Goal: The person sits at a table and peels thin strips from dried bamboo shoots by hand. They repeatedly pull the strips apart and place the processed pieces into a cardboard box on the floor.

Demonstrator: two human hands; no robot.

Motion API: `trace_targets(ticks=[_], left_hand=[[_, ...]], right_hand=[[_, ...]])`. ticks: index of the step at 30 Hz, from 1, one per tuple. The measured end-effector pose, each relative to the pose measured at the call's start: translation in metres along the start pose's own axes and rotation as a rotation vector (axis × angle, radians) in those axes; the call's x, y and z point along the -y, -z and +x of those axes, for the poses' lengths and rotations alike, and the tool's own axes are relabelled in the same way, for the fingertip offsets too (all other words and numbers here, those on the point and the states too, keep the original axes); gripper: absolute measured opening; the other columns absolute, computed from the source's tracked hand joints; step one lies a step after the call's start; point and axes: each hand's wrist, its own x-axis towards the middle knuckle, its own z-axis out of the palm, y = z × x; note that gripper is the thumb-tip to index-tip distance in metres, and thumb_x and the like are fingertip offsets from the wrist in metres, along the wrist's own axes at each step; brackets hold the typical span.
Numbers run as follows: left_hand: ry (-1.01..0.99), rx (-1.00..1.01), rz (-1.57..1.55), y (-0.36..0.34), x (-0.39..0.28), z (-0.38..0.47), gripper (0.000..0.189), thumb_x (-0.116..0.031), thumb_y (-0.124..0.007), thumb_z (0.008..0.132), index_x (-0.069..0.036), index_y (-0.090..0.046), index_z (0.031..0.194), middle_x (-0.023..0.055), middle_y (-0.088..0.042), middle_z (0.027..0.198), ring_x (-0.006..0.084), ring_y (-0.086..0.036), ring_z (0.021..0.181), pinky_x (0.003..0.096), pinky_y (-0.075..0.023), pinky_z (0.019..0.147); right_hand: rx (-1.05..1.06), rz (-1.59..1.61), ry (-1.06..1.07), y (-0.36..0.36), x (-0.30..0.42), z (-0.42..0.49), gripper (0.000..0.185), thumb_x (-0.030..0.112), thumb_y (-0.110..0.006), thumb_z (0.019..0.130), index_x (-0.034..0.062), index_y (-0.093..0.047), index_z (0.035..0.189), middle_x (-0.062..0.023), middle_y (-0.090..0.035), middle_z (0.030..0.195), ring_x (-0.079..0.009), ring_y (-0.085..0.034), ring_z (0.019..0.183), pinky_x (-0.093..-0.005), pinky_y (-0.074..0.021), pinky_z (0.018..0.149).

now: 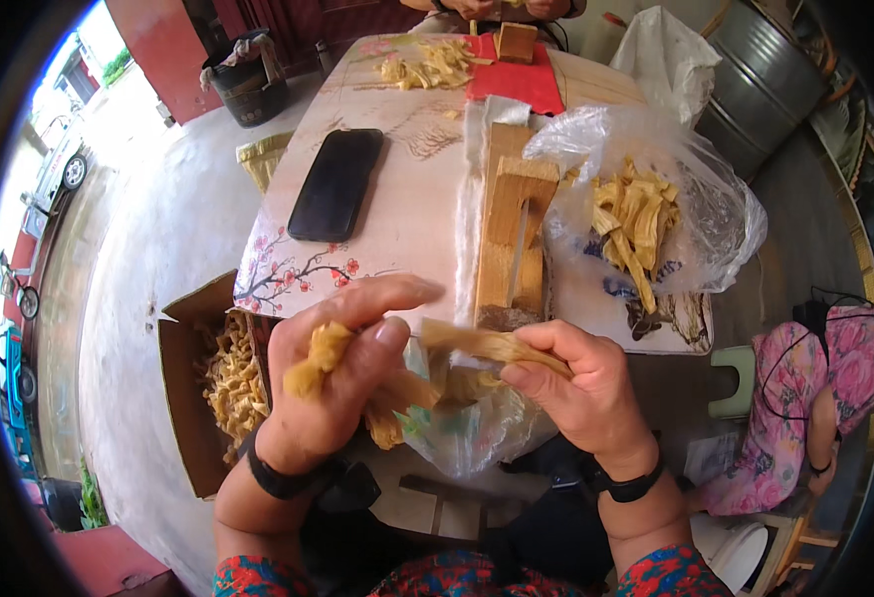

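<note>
My left hand (340, 373) holds a knotted yellow dried strip (325, 354) between fingers and palm, with more strips hanging below it. In my right hand (579, 380), thumb and fingers pinch one end of a flat yellowish strip (497, 343), blurred at its other end near the left thumb. Just beyond the hands, a wooden block device with a slot (512, 216) lies on a white cloth (470, 201) on the table. To its right, an open clear plastic bag (713, 216) holds loose strips (635, 209). Another clear bag (474, 448) hangs under my hands.
A phone (336, 185) lies on the patterned table (414, 186). A cardboard box (198, 425) of knotted pieces stands at left. Across the table, a person's hands (508, 7) are near strips (437, 63), a red cloth (515, 82) and a wooden block (517, 42). Another person sits at right.
</note>
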Motion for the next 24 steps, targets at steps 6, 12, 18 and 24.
trace_targets(ticks=[6, 12, 18, 24], left_hand=[[-0.328, 0.098, 0.32, -0.013, 0.022, -0.003, 0.036, 0.005, -0.061, 0.078, 0.001, -0.062, 0.114, 0.0235, -0.059, 0.119, 0.0259, -0.065, 0.098, 0.0306, -0.0519, 0.08], [0.514, 0.128, -0.285, -0.031, 0.04, -0.002, 0.032, -0.029, -0.055, 0.095, -0.002, -0.065, 0.082, 0.0048, -0.062, 0.067, 0.0107, -0.058, 0.059, 0.026, -0.0469, 0.055], [0.024, 1.264, -0.522, -0.057, 0.059, -0.047, 0.025, -0.027, -0.065, 0.088, -0.002, -0.065, 0.091, 0.0137, -0.061, 0.076, 0.0229, -0.06, 0.064, 0.0381, -0.0488, 0.06], [-0.581, 0.763, -0.241, -0.031, 0.017, -0.021, 0.023, -0.026, -0.066, 0.086, -0.006, -0.066, 0.096, 0.0091, -0.059, 0.076, 0.0214, -0.06, 0.063, 0.0326, -0.0482, 0.053]], right_hand=[[-0.007, -0.194, 0.055, 0.005, 0.002, -0.001, 0.021, 0.012, -0.073, 0.081, 0.0003, -0.066, 0.096, -0.0087, -0.066, 0.07, -0.0146, -0.064, 0.062, -0.0271, -0.0496, 0.057], [0.08, -0.261, 0.607, -0.003, 0.002, 0.002, 0.019, 0.018, -0.077, 0.076, 0.006, -0.064, 0.082, -0.005, -0.058, 0.061, -0.0221, -0.057, 0.049, -0.0304, -0.0426, 0.045], [0.282, 0.098, 0.634, -0.006, 0.018, -0.011, 0.025, 0.028, -0.074, 0.081, 0.0072, -0.062, 0.074, -0.0012, -0.053, 0.052, -0.0168, -0.05, 0.041, -0.029, -0.0344, 0.04], [0.061, 0.035, 0.414, 0.001, 0.021, -0.01, 0.018, 0.016, -0.068, 0.086, 0.0048, -0.062, 0.074, -0.0076, -0.061, 0.062, -0.0214, -0.06, 0.051, -0.0288, -0.0437, 0.046]])
